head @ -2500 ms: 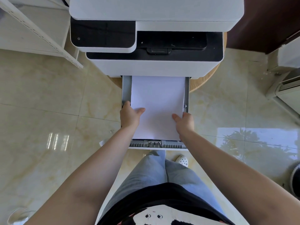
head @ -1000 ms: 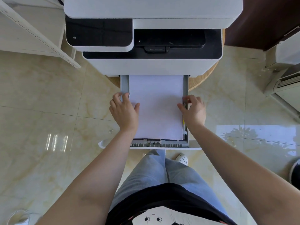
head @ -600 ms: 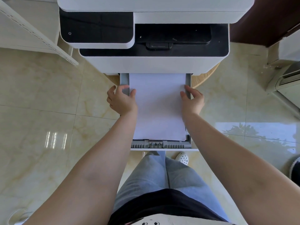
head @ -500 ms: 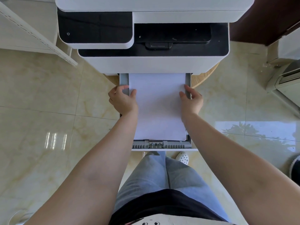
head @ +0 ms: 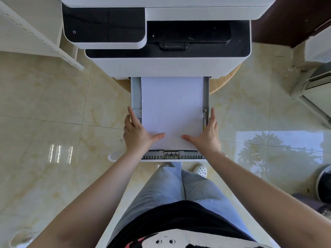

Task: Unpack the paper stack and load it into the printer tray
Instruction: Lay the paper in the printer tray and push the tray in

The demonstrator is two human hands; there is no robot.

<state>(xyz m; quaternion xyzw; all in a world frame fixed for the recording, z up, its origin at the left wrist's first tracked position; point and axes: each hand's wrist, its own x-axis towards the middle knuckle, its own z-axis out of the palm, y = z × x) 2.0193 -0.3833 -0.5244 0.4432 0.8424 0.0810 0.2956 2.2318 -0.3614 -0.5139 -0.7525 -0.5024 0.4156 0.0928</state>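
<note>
A white paper stack (head: pixel 172 108) lies flat in the grey printer tray (head: pixel 135 93), which is pulled out from the white and black printer (head: pixel 166 67). My left hand (head: pixel 138 135) lies along the tray's left side near the front, fingers straight, thumb resting on the paper. My right hand (head: pixel 207 135) mirrors it on the right side, thumb on the paper's front corner. Both hands are flat and hold nothing. The back of the stack runs under the printer body.
The printer stands on a round wooden table (head: pixel 225 81) over a glossy tiled floor. A white shelf frame (head: pixel 41 40) is at the left, an air conditioner unit (head: pixel 315 90) at the right, a dark round object (head: pixel 324 183) at the lower right. My legs and a shoe (head: pixel 200 170) are below the tray.
Both hands slid back from the tray's sides near the printer toward its front end, and their thumbs now rest on the paper. The paper stack stays in the tray.
</note>
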